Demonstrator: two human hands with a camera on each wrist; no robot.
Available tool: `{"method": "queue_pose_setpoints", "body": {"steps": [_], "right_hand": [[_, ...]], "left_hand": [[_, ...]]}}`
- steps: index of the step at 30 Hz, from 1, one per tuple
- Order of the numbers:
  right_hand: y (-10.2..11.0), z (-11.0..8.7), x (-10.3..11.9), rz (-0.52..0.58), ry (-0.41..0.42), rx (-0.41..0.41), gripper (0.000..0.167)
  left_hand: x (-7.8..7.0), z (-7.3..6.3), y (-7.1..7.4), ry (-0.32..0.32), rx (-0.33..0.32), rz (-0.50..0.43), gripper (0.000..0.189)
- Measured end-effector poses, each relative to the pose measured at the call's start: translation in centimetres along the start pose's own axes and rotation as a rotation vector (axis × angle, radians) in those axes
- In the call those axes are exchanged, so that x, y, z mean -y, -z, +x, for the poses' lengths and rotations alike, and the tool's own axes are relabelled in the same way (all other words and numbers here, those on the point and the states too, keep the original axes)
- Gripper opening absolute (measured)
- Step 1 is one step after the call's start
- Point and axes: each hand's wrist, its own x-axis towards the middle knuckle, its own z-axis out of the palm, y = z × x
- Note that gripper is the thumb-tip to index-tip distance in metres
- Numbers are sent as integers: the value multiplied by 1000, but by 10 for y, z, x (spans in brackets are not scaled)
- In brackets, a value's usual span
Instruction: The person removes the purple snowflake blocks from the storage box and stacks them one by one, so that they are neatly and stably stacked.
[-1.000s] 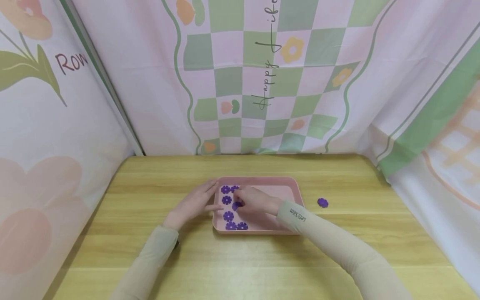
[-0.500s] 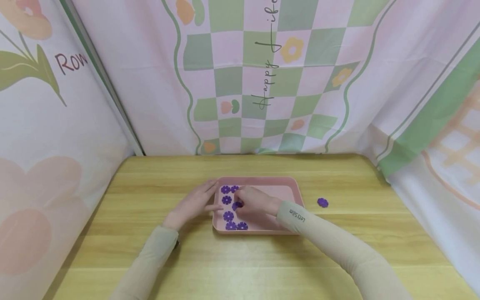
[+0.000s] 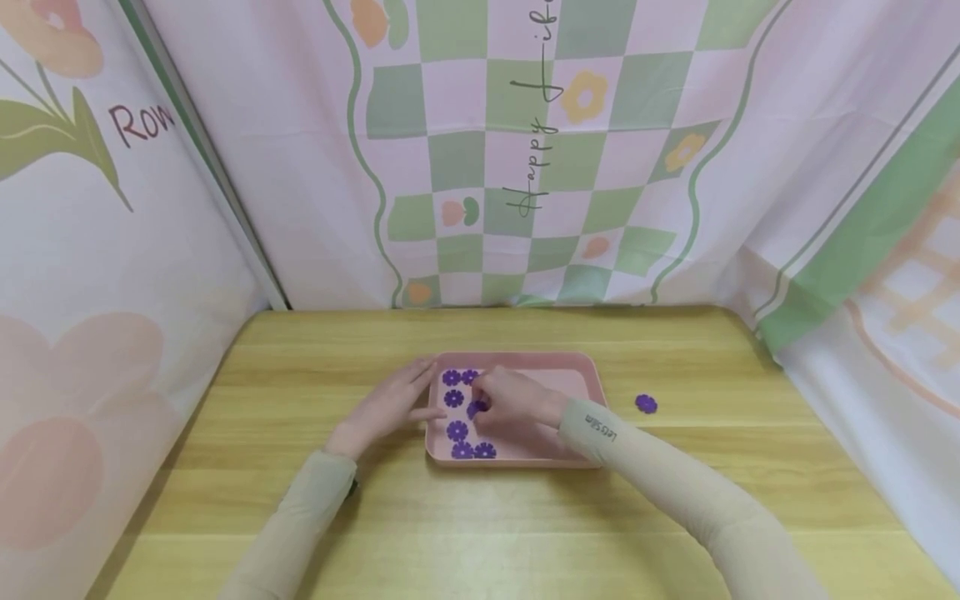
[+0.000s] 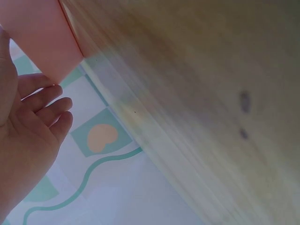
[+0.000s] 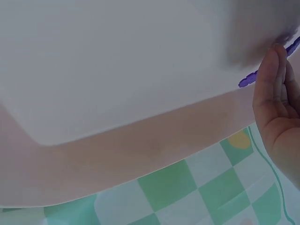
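In the head view, a pink tray (image 3: 536, 450) lies on the table with several purple, flower-shaped snowflake discs along its left side. My left hand (image 3: 386, 410) rests at the tray's left edge, thumb reaching over the rim. Its fingers touch the outer wall near a corner in the left wrist view. Inside the tray, my right hand (image 3: 513, 400) has its thumb and fingers at a snowflake disc (image 3: 476, 409), seemingly pinching it; the fingertips partly hide it. Close by lie an upper disc (image 3: 469, 377) and a left-column disc (image 3: 453, 398).
One loose snowflake disc (image 3: 646, 404) lies on the wooden table (image 3: 480, 533) to the right of the tray. Patterned curtains (image 3: 525, 167) hang behind the table and on both sides.
My right hand has shifted very slightly to the right, and the disc at its fingertips has shifted with it. The left hand and the other discs look unmoved.
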Motion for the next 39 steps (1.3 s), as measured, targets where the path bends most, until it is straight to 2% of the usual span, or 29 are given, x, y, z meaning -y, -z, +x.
{"method": "queue_pose_setpoints", "body": {"steps": [17, 26, 32, 39], "right_hand": [[16, -24, -9, 2, -80, -27, 19], [24, -37, -15, -18, -76, -59, 26], [28, -46, -21, -15, -101, -81, 28], [32, -54, -33, 4, -81, -114, 25]], "left_hand": [[0, 1, -1, 22, 14, -23, 90], [-2, 0, 0, -25, -26, -3, 91], [-1, 0, -1, -17, -28, -1, 91], [-2, 0, -1, -14, -25, -3, 91]]}}
